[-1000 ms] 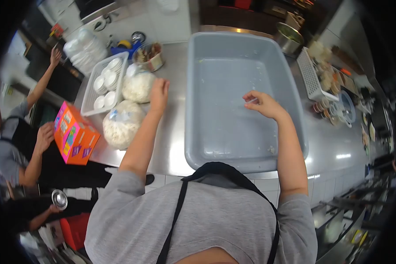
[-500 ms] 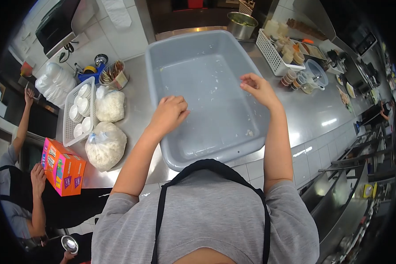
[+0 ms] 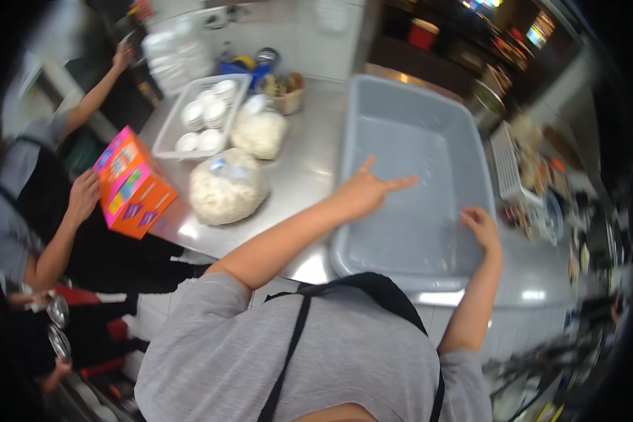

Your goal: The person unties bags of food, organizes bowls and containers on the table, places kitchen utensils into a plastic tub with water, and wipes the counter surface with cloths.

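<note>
A large grey tub [image 3: 415,274] rests on the steel counter [image 3: 309,169], with small pale scraps on its bottom. Over the tub's left part is my left hand [image 3: 366,191], its thumb and a finger stretched apart and nothing in it. My right hand [image 3: 481,226] hovers over the tub's right side, fingers slightly curled and apart, with nothing visible in it. Left of the tub, two clear bags of pale food, a near one [image 3: 229,188] and a far one [image 3: 260,132], sit beside a white basket [image 3: 163,144] of small white cups.
At the left, a co-worker's hand [image 3: 84,193] touches an orange box [image 3: 135,190] at the counter's edge. Another person's hand [image 3: 62,369] is near metal bowls at the lower left. A white basket [image 3: 503,163] of containers and a metal pot [image 3: 487,98] stand right of the tub.
The view has swung, so the counter's things appear farther right than half a second ago. My left hand has moved farther over the tub and its fingers have spread. My right hand is lower, near the right side.
</note>
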